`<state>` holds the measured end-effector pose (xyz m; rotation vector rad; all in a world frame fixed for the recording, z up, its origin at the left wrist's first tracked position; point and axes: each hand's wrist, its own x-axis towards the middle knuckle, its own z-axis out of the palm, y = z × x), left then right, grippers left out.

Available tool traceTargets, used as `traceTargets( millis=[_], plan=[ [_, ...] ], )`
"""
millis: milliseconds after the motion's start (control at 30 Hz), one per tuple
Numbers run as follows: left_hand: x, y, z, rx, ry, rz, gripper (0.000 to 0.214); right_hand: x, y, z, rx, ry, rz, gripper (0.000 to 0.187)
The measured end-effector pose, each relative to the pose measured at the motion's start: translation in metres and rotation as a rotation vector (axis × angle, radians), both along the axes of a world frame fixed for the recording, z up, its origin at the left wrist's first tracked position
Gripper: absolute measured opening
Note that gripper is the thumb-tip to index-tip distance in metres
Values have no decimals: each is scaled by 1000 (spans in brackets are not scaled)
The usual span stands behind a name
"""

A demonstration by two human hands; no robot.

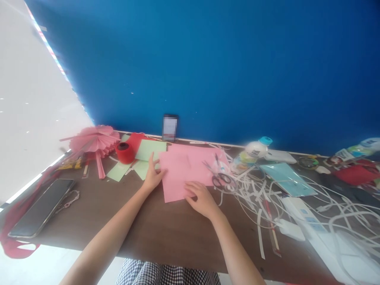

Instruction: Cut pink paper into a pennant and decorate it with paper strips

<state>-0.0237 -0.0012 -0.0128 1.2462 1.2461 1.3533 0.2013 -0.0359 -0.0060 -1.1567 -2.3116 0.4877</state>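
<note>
A pink sheet of paper (175, 172) lies on the brown table in front of me. My left hand (152, 176) is at the sheet's left edge, fingers apart and thumb touching the edge. The fingers of my right hand (201, 196) rest on its lower right part, spread and gripping nothing. Behind and to the right is more pink paper (202, 156), with black-handled scissors (222, 180) on its right end. Green paper pieces (151, 149) lie just beyond my left hand, beside a red roll of tape (124, 152).
At the left are a pink folded-paper fan (94, 140) and a phone (43, 206). Another phone (170, 127) leans on the blue wall. On the right are paper strips, a bottle (252, 152), a blue packet (289, 179), tangled white cables and a power strip (305, 217).
</note>
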Motion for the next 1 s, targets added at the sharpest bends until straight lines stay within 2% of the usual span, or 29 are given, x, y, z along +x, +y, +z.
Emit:
traceTargets(
  millis=[100, 167, 200, 267, 367, 433, 567, 867, 1000],
  plan=[
    [-1, 0, -4, 140, 226, 119, 62, 1, 0, 1, 21, -38, -18, 31],
    [-2, -1, -6, 234, 452, 113, 42, 1, 1, 0, 44, -59, -33, 32],
    [-2, -2, -5, 269, 555, 62, 35, 1, 1, 0, 53, -68, -40, 32],
    [0, -6, -3, 312, 706, -129, 32, 0, 2, -1, 65, -90, -54, 31],
    [2, -12, 2, 352, 851, -410, 43, -2, 2, -3, 73, -121, -85, 29],
    [3, -15, 6, 361, 930, -495, 56, -3, 2, -4, 75, -131, -97, 28],
    [2, -16, 8, 359, 987, -535, 67, -4, 3, -6, 70, -108, -101, 29],
    [0, -13, 7, 365, 983, -530, 61, 13, 7, -4, -37, 8, -62, 32],
    [-1, -14, 7, 375, 951, -521, 58, 17, 8, -3, -28, 23, -60, 28]
  ],
)
